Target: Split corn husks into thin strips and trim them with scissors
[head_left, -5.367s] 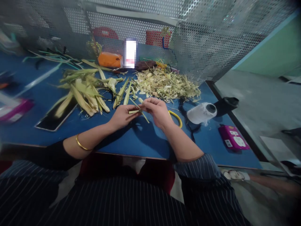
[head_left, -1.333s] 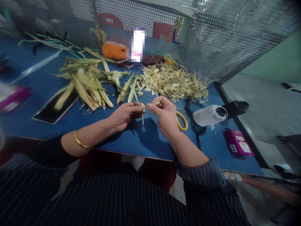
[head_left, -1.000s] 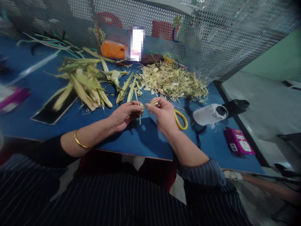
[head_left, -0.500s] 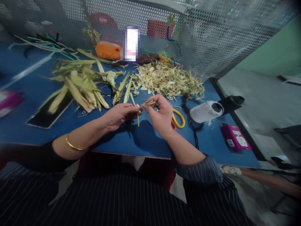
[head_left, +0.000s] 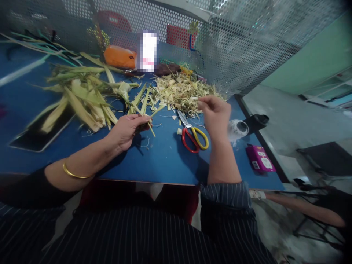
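Observation:
My left hand (head_left: 125,134) is closed around thin strips of corn husk (head_left: 157,112), which cross and stick out past the thumb. My right hand (head_left: 218,115) is raised at the right edge of a heap of shredded husk scraps (head_left: 178,90). Its thumb and forefinger are pinched together; a pale bit shows by the tips, but I cannot tell whether it is held or lies in the heap. Between my hands lie scissors (head_left: 194,137) with one red and one yellow handle, blades pointing toward the heap.
Whole corn husks (head_left: 88,97) lie at the left, partly over a dark flat panel (head_left: 26,137). An orange packet (head_left: 119,57) is at the back by a perforated metal screen (head_left: 233,47). On the right are a white thread cone (head_left: 238,129) and a purple packet (head_left: 260,159).
My right hand has left the husk strips and moved up and right to the scrap heap, uncovering the scissors. My left hand keeps the strips. The whole view has shifted slightly.

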